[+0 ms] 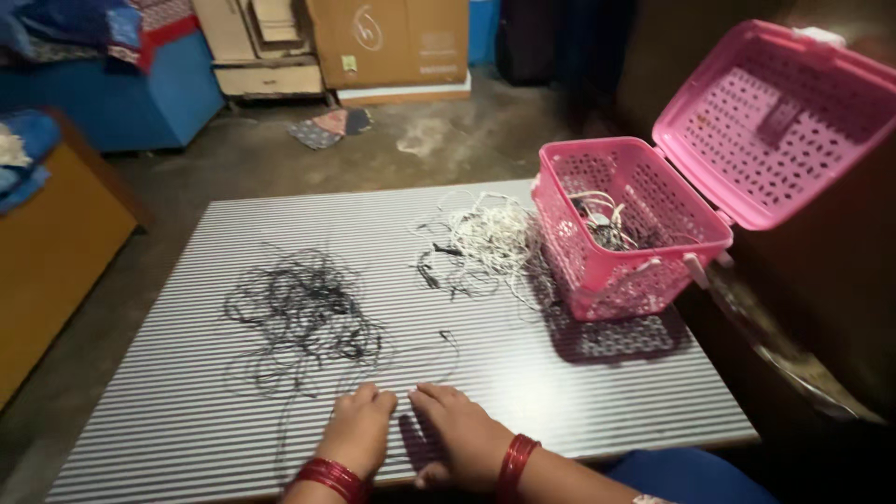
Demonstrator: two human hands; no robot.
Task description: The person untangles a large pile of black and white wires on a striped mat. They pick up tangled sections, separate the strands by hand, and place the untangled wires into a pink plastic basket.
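Observation:
Both my hands rest close together near the front edge of a striped grey table (579, 392). My left hand (359, 429) has its fingers curled, and my right hand (462, 434) lies flat beside it; red bangles sit on both wrists. They seem to pinch a thin black thread that runs up toward a loose tangle of black thread (303, 313). A pile of white cords (485, 243) lies farther back. At the right stands a pink perforated basket (653, 280) with its lid (775, 121) open and some cords inside.
A wooden cabinet (47, 252) stands at the left. Cardboard boxes (387, 42), a blue chest (131, 93) and cloth scraps lie on the concrete floor beyond the table. Dark furniture rises at the right behind the basket.

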